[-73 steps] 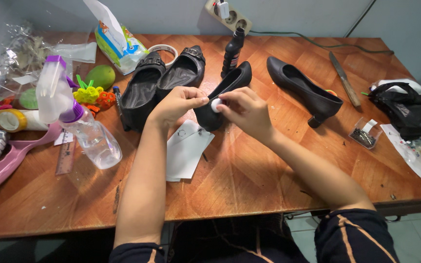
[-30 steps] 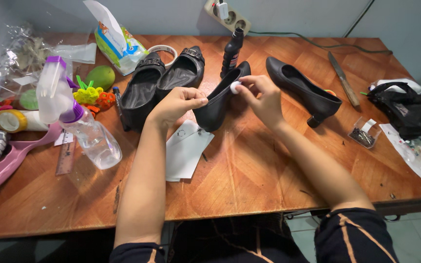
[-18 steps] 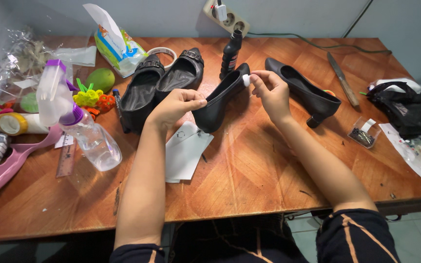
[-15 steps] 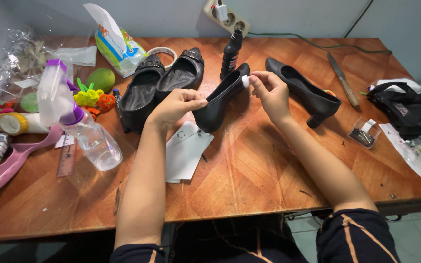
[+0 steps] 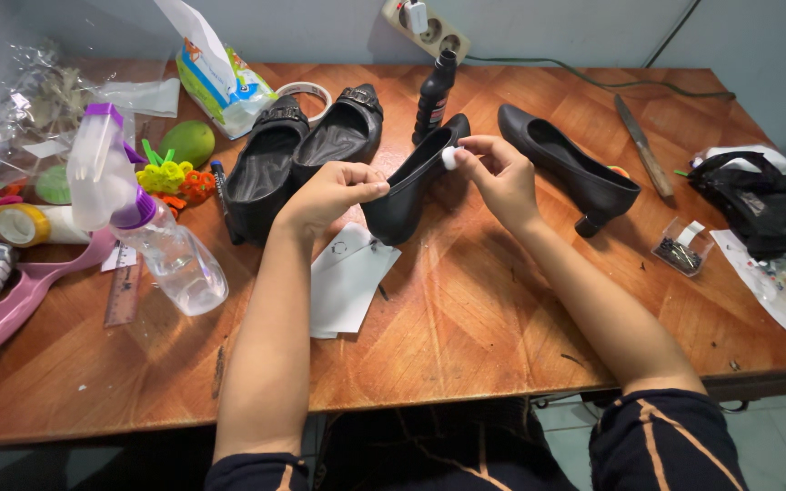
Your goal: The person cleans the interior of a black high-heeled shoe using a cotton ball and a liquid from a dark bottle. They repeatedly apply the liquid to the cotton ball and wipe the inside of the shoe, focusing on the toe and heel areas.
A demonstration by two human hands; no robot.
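Now mid-wipe, prob.: left hand (image 5: pixel 334 193) gripping black shoe (image 5: pixel 408 186) by its side, tilted up off table (image 5: pixel 466 300); right hand (image 5: pixel 500 175) pinching small white pad (image 5: pixel 448 157) vs. shoe's top edge nr heel. Next calls for steady grip w/ left, light pad strokes along rim, no slipping onto bottle (image 5: pixel 434 89) just behind.

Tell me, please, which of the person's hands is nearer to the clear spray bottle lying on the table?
Left. The left hand grips the toe of the black shoe, just right of the spray bottle. The right hand pinches a small white piece farther right, beyond the shoe.
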